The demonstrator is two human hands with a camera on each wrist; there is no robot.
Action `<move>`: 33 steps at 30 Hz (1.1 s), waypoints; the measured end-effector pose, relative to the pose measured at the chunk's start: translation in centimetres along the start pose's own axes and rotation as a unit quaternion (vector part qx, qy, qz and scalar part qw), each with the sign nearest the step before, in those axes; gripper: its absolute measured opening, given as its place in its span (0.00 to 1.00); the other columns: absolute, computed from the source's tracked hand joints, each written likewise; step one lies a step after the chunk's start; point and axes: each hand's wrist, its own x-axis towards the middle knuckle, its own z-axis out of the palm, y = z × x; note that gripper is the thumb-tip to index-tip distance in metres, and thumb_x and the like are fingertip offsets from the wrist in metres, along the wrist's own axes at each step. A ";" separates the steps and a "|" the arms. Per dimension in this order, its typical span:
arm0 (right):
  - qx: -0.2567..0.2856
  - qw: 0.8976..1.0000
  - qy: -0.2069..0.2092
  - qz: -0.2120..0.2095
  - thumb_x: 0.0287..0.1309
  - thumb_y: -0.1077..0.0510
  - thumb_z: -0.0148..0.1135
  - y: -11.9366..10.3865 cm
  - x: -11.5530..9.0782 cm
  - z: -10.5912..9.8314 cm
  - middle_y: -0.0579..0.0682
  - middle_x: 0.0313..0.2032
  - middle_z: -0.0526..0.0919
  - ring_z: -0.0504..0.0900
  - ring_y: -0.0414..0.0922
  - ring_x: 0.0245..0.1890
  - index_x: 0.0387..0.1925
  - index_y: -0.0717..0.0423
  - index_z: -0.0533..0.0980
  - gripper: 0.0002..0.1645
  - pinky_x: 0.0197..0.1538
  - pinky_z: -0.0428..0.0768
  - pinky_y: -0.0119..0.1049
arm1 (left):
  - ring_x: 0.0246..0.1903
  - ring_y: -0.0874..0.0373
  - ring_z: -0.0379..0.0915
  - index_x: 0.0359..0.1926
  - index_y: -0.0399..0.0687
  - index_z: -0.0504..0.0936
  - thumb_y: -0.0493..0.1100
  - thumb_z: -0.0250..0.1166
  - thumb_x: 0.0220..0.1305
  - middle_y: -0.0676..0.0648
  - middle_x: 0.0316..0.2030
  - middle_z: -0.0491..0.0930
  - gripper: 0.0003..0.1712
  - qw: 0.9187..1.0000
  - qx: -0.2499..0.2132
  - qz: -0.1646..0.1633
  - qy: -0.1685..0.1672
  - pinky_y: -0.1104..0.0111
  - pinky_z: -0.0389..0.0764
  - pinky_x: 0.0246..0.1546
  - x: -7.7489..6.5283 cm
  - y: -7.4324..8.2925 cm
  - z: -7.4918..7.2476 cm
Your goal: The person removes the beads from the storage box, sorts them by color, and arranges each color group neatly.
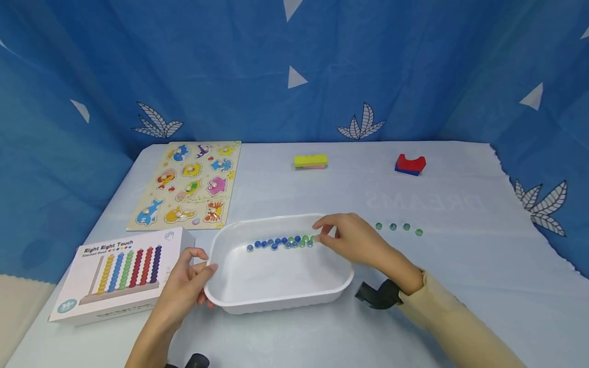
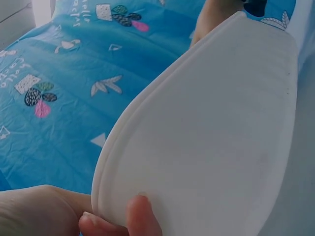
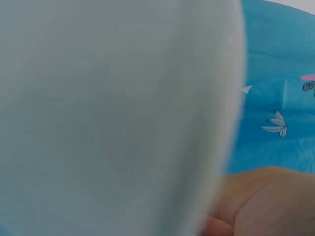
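My left hand (image 1: 186, 281) grips the left end of a white plastic basin (image 1: 276, 301), its thumb over the rim and other fingers beneath. The left wrist view shows the thumb (image 2: 142, 214) against the basin's side. Inside, several blue and green glass marbles (image 1: 277, 241) lie gathered along the far side. My right hand (image 1: 352, 237) reaches over the right part of the basin, with its bent fingers and thumb right at the green marbles; I cannot tell if it pinches one. In the right wrist view the basin's side (image 3: 98, 118) hides most of that hand.
Several green marbles (image 1: 393, 226) line up on the table right of the basin. A stacked-bead toy box (image 1: 115, 276) and a sea-animal puzzle board (image 1: 184, 189) lie at left. Farther back are yellow blocks (image 1: 311, 161) and a red curved block (image 1: 411, 163) on a blue one.
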 end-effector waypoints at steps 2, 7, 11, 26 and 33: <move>-0.005 1.000 -0.008 0.015 0.53 0.55 0.60 -0.5 0.8 -0.1 0.48 0.34 0.81 0.73 0.40 0.25 0.45 0.53 0.79 0.16 0.24 0.74 0.27 | 0.06 0.61 0.67 0.45 0.42 0.54 0.38 0.50 0.65 0.49 0.15 0.73 0.13 1.000 0.000 0.003 0.000 0.70 0.69 0.08 0.1 -0.1 0.1; -0.017 0.997 -0.072 0.034 0.54 0.56 0.60 -1.3 2.5 -0.4 0.50 0.36 0.81 0.76 0.41 0.30 0.47 0.56 0.77 0.18 0.32 0.77 0.29 | 0.06 0.61 0.68 0.44 0.43 0.55 0.37 0.49 0.65 0.47 0.15 0.73 0.12 1.000 0.002 0.006 0.005 0.71 0.68 0.08 0.2 -0.2 0.1; -0.030 0.991 -0.124 0.044 0.55 0.53 0.59 -1.6 3.3 -1.5 0.51 0.38 0.81 0.76 0.42 0.31 0.50 0.55 0.75 0.21 0.35 0.78 0.30 | 0.07 0.60 0.68 0.44 0.41 0.54 0.37 0.49 0.65 0.46 0.16 0.74 0.12 1.000 0.002 0.012 -0.003 0.71 0.69 0.09 0.3 -0.3 0.3; -0.071 0.978 -0.170 0.093 0.58 0.55 0.55 -2.8 6.6 0.6 0.51 0.47 0.79 0.77 0.44 0.44 0.51 0.55 0.74 0.19 0.48 0.76 0.40 | 0.06 0.61 0.66 0.59 0.38 0.47 0.35 0.50 0.64 0.47 0.19 0.77 0.27 1.000 0.000 -0.016 0.013 0.71 0.68 0.08 0.4 -0.7 0.2; -0.107 0.978 -0.143 0.105 0.52 0.55 0.60 -2.2 6.6 2.4 0.49 0.44 0.81 0.78 0.45 0.42 0.44 0.53 0.79 0.16 0.47 0.76 0.43 | 0.07 0.59 0.69 0.62 0.43 0.47 0.35 0.50 0.63 0.42 0.23 0.80 0.29 0.999 -0.004 -0.026 0.019 0.70 0.70 0.09 0.5 -0.6 0.4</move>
